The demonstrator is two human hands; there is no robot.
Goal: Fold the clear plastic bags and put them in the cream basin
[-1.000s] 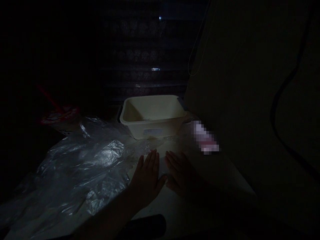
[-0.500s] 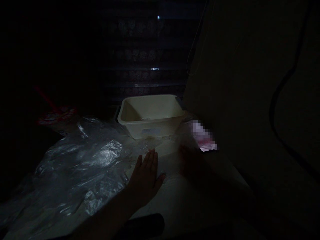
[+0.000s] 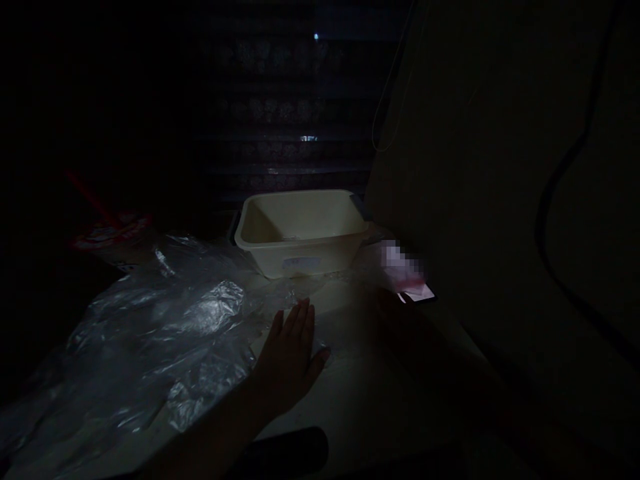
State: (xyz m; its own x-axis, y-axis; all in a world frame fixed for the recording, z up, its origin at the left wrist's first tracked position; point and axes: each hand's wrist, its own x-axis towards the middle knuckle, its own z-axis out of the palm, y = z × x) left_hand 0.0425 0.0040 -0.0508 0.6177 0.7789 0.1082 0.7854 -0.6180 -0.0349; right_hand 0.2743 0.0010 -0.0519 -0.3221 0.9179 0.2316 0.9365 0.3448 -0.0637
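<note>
My left hand (image 3: 290, 363) lies flat with its fingers stretched out, on thin clear plastic over the pale tabletop (image 3: 345, 393). A crumpled heap of clear plastic (image 3: 200, 320) spreads to its left. My right hand (image 3: 395, 317) is a dark, smeared shape on the right, close to the near edge of a phone (image 3: 417, 293) with a lit screen. Shadow hides its fingers, and I cannot tell whether it holds anything. Beyond both hands stands a cream plastic basin (image 3: 305, 257) with dark handles and a label on its front.
A cup (image 3: 113, 237) with a red straw stands at the far left behind the plastic. A dark rounded object (image 3: 290, 450) lies at the near edge. Slatted blinds (image 3: 280, 107) hang behind the basin; a dark cable (image 3: 543, 213) runs down the right. The room is very dim.
My right hand has shifted a little to the right, towards the phone, and more of the phone's near corner shows. My left hand stays in place.
</note>
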